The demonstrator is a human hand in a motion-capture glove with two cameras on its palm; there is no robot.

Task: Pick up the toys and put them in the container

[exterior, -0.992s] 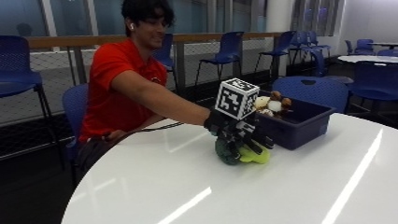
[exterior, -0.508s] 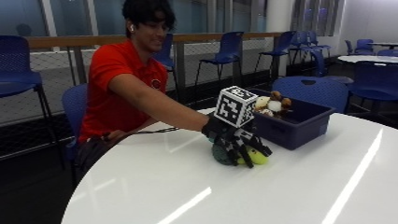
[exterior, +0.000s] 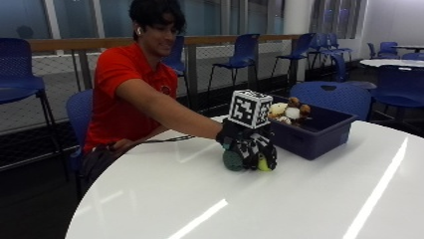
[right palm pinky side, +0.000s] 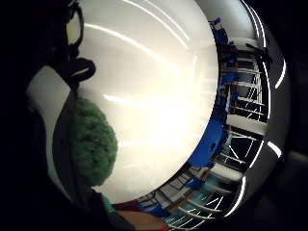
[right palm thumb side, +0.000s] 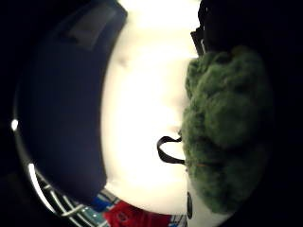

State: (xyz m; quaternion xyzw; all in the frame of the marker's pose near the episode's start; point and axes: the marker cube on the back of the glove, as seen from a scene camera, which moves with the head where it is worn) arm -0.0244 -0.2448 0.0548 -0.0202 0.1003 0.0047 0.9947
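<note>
My gloved right hand (exterior: 248, 148) is curled round a green and yellow plush toy (exterior: 233, 160) on the white table (exterior: 218, 209), just beside the dark blue container (exterior: 317, 133). The toy's fuzzy green body (right palm thumb side: 222, 137) fills much of the thumb side palm view, close to the palm, with the container's dark wall (right palm thumb side: 61, 109) across a strip of table. In the little finger side palm view the green plush (right palm pinky side: 94, 142) sits at the palm's edge over the table top. Several plush toys (exterior: 289, 110) lie inside the container.
The round white table stretches wide toward the front and right of the hand. Blue chairs (exterior: 331, 97) stand behind the container and along the railing. The person sits at the table's far left edge.
The hand has closed down over the green toy and lowered it a little toward the table. It stays beside the container.
</note>
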